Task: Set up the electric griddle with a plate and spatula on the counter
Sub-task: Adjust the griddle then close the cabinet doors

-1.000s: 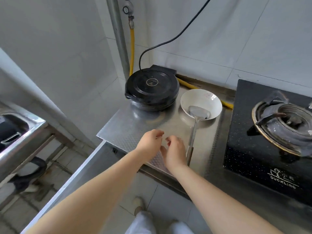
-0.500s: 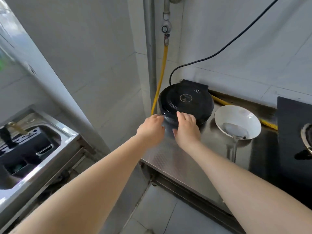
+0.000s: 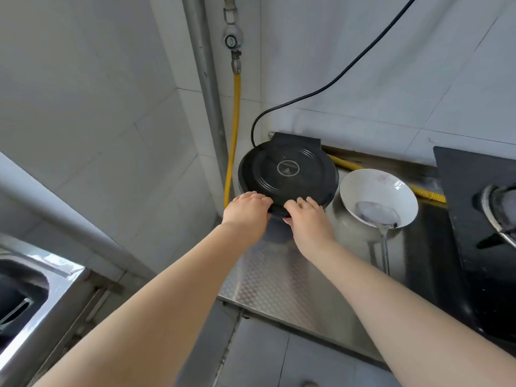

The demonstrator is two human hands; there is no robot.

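A round black electric griddle (image 3: 287, 171) with its lid down sits at the back left corner of the steel counter (image 3: 282, 286). My left hand (image 3: 245, 213) and my right hand (image 3: 307, 219) both rest on its front edge, fingers curled over the lid's rim. Just right of the griddle stands a white plate (image 3: 374, 188). A metal spatula (image 3: 381, 222) lies with its blade in the plate and its handle pointing toward me.
A black power cord (image 3: 335, 79) runs from the griddle up the tiled wall. A yellow gas hose (image 3: 233, 135) hangs beside a pipe. A black gas stove (image 3: 480, 208) fills the counter's right side. A steel sink (image 3: 25, 303) stands at lower left.
Both hands moved from the counter's front edge, near the spatula handle, forward to the griddle and now hold its front rim. The view swung left and closer.
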